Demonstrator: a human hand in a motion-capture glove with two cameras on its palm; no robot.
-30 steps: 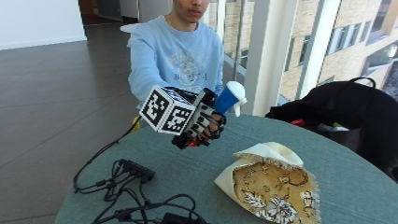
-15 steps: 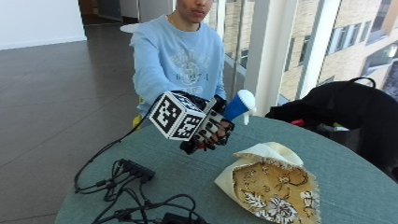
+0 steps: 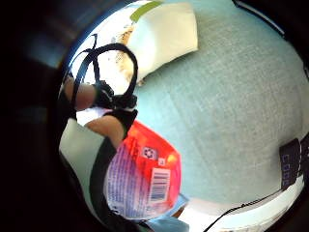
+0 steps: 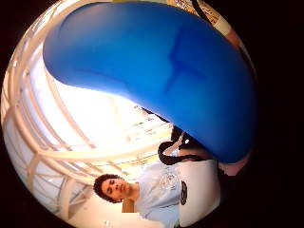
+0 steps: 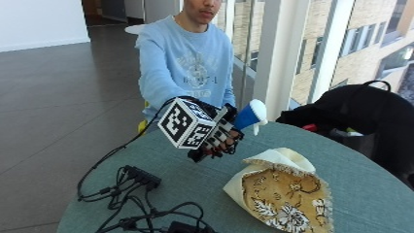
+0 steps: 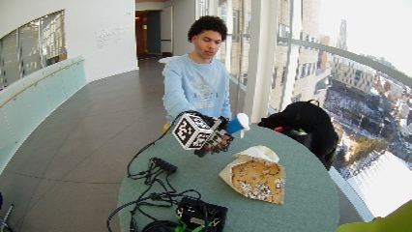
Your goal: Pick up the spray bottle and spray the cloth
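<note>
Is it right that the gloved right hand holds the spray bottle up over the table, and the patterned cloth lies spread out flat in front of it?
Not quite. The right hand does hold the spray bottle up over the table, but the cloth is not spread flat: the outside view shows it bunched, its cream edge folded up at the end nearest the bottle.

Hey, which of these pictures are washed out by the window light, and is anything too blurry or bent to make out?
Thumb side palm view: the windows are blown out white, and the blue plastic spray bottle head looms large and curved. Little finger side palm view: the cream floral cloth is overexposed, and the bottle's red label is too soft to read. Wide outside view: the sky is glared, and the round green table bows.
</note>
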